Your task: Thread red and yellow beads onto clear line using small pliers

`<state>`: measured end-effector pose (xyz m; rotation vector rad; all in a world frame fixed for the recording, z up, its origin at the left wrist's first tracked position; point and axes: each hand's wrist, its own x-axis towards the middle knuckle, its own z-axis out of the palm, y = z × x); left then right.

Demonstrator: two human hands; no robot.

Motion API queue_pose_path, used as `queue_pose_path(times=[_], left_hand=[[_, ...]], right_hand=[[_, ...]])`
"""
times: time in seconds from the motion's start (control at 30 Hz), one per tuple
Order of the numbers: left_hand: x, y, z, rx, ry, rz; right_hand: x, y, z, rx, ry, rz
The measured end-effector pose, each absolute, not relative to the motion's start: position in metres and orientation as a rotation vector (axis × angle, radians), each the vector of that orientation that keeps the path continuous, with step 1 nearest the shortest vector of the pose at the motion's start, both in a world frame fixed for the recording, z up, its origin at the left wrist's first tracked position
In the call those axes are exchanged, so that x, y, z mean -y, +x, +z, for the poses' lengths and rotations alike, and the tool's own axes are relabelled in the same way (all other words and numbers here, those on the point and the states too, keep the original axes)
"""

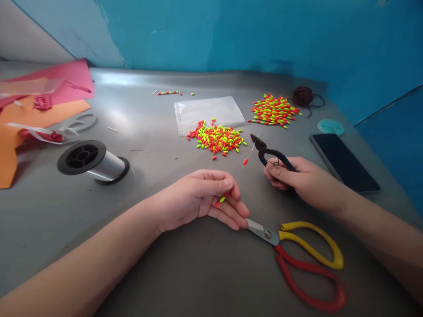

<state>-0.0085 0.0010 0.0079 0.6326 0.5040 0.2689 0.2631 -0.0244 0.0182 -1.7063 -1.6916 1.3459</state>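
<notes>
We find the left hand [201, 198] pinching two strung beads [222, 200] between thumb and fingers, low over the table [185, 273]. One red bead [245, 161] sits further up the thin line [239, 172]. The right hand [304, 180] is clenched round the pliers [269, 154]. We judge the stringing barely begun: the near bead pile [218, 138] lies loose, and the scissors [297, 251] lie unheld.

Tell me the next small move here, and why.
Probably slide the red bead down the thin line to the beads pinched in the left hand; it sits apart from them, midway toward the pliers in the right hand.
</notes>
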Motion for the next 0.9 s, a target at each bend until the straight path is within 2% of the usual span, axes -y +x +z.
queue_pose_path(times=[0.2, 0.5, 0.9], left_hand=[[0.001, -0.006, 0.007, -0.534, 0.607, 0.346], [0.004, -0.002, 0.008, -0.561, 0.655, 0.374], [0.002, -0.006, 0.009, -0.55, 0.635, 0.329]], right_hand=[[0.026, 0.258, 0.023, 1.815, -1.752, 1.235], [0.033, 0.247, 0.029, 2.108, -1.834, 0.835], [0.028, 0.256, 0.023, 1.88, -1.877, 1.076]])
